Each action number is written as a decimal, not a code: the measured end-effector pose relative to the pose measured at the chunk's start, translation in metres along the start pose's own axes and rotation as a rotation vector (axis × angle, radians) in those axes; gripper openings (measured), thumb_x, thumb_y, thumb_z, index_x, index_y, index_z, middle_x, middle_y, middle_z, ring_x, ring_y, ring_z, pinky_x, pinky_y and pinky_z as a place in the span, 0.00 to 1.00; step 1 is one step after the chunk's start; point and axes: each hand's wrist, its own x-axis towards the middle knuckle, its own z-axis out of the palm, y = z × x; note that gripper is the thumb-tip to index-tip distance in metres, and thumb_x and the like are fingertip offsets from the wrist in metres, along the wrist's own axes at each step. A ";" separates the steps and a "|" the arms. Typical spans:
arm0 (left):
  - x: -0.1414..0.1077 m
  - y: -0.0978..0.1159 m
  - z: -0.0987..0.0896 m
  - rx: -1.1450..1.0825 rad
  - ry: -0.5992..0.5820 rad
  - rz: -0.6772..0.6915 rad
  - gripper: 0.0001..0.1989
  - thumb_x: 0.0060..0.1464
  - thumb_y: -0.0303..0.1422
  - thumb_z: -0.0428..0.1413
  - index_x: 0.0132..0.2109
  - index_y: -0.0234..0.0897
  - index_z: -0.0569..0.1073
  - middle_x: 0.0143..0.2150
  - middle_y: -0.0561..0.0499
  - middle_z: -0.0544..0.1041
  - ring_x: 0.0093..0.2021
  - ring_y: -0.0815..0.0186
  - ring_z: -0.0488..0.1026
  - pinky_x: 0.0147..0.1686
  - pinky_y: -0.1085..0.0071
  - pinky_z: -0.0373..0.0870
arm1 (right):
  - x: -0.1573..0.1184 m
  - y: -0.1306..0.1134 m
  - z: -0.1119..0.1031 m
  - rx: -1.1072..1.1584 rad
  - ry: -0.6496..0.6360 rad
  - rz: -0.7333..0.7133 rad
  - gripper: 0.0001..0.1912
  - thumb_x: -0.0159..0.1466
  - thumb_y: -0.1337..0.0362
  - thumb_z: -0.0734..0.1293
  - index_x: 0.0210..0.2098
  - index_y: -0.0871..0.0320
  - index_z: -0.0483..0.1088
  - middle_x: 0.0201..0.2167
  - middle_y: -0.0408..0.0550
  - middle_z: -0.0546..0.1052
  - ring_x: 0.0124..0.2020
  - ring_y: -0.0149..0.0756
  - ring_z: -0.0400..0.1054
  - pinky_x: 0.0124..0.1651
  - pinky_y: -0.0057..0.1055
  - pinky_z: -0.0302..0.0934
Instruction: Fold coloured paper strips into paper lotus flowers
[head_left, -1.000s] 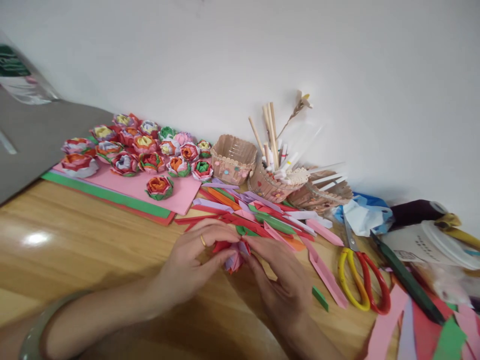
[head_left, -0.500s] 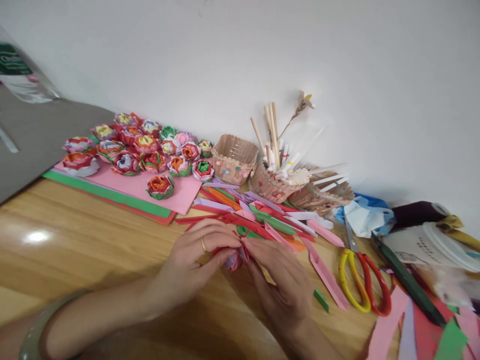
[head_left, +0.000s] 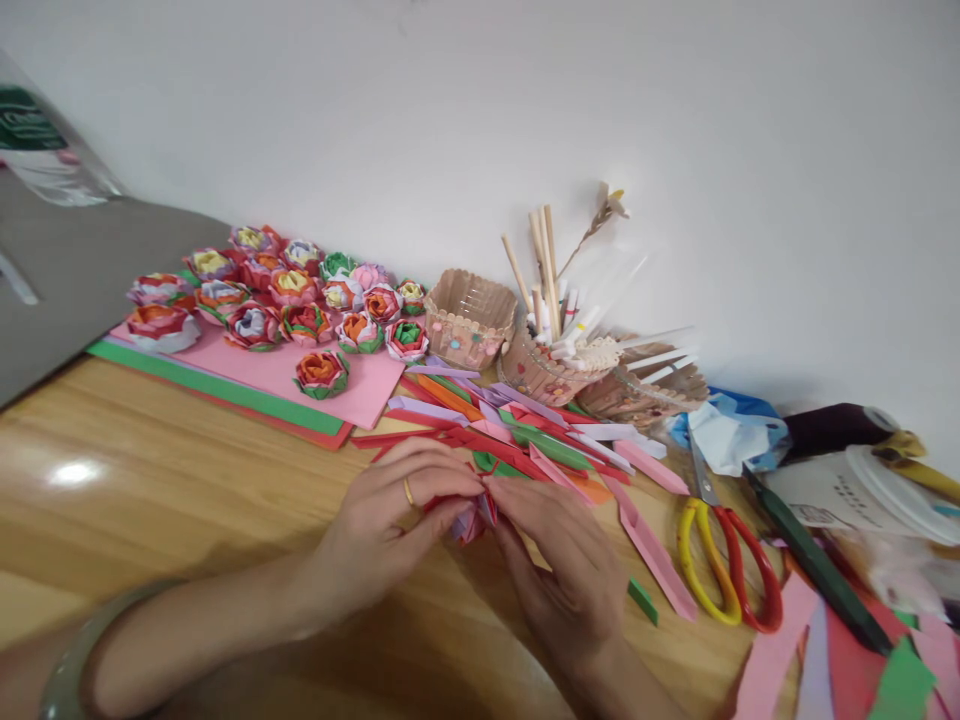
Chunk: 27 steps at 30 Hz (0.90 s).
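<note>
A small red and lilac folded-paper flower [head_left: 469, 524] is held between my two hands above the wooden table, mostly covered by fingers. My left hand [head_left: 397, 515], with a ring on one finger, pinches it from the left. From the right, the fingertips of my right hand [head_left: 562, 550] press on its edge. Just beyond the hands lies a loose pile of folded paper strips [head_left: 540, 435] in red, green, pink, lilac and orange. Finished paper flowers [head_left: 300, 285] stand in rows on stacked coloured sheets [head_left: 360, 400] at the back left.
Along the wall stand a woven-look basket [head_left: 469, 320] and a similar holder [head_left: 547, 375] with sticks and pens. Scissors [head_left: 724, 560], a dark green cutter-like tool [head_left: 817, 560] and a white tub [head_left: 862, 490] lie to the right. A bottle [head_left: 45, 150] is at the far left.
Almost nothing differs. Both hands keep their grip on the paper flower in the same place, with only a very slight shift of the fingers.
</note>
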 end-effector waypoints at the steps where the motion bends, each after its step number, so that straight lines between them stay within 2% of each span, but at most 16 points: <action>1: 0.000 0.000 0.000 0.002 0.000 0.006 0.10 0.52 0.22 0.55 0.41 0.39 0.72 0.35 0.50 0.77 0.39 0.66 0.73 0.41 0.67 0.71 | -0.001 0.000 0.000 -0.001 -0.008 -0.010 0.19 0.57 0.77 0.65 0.46 0.57 0.68 0.38 0.50 0.79 0.40 0.36 0.73 0.41 0.34 0.68; 12: 0.001 0.002 -0.002 0.019 -0.015 0.008 0.12 0.52 0.20 0.52 0.40 0.40 0.71 0.34 0.49 0.77 0.40 0.66 0.72 0.42 0.67 0.71 | -0.001 0.003 -0.002 -0.039 -0.035 -0.077 0.19 0.56 0.79 0.66 0.46 0.60 0.68 0.37 0.51 0.79 0.41 0.35 0.72 0.43 0.33 0.67; 17: 0.002 0.001 -0.002 0.008 -0.018 0.020 0.09 0.52 0.20 0.52 0.38 0.38 0.70 0.34 0.50 0.75 0.40 0.66 0.71 0.42 0.67 0.70 | 0.000 0.002 0.001 -0.021 -0.001 -0.102 0.17 0.56 0.79 0.66 0.44 0.60 0.69 0.36 0.50 0.79 0.40 0.35 0.73 0.42 0.32 0.68; 22: 0.003 0.003 -0.003 0.010 -0.068 -0.018 0.09 0.50 0.18 0.51 0.33 0.36 0.68 0.32 0.52 0.70 0.36 0.68 0.67 0.36 0.70 0.67 | -0.004 0.004 0.001 -0.009 -0.033 -0.060 0.18 0.57 0.78 0.66 0.46 0.59 0.69 0.38 0.50 0.79 0.41 0.35 0.72 0.42 0.33 0.67; 27: 0.001 0.004 -0.004 -0.039 -0.134 -0.049 0.09 0.50 0.18 0.51 0.35 0.36 0.68 0.33 0.50 0.71 0.36 0.67 0.67 0.36 0.70 0.67 | -0.002 0.001 0.001 0.016 -0.033 -0.020 0.18 0.57 0.78 0.65 0.45 0.58 0.68 0.37 0.49 0.79 0.39 0.35 0.73 0.41 0.32 0.67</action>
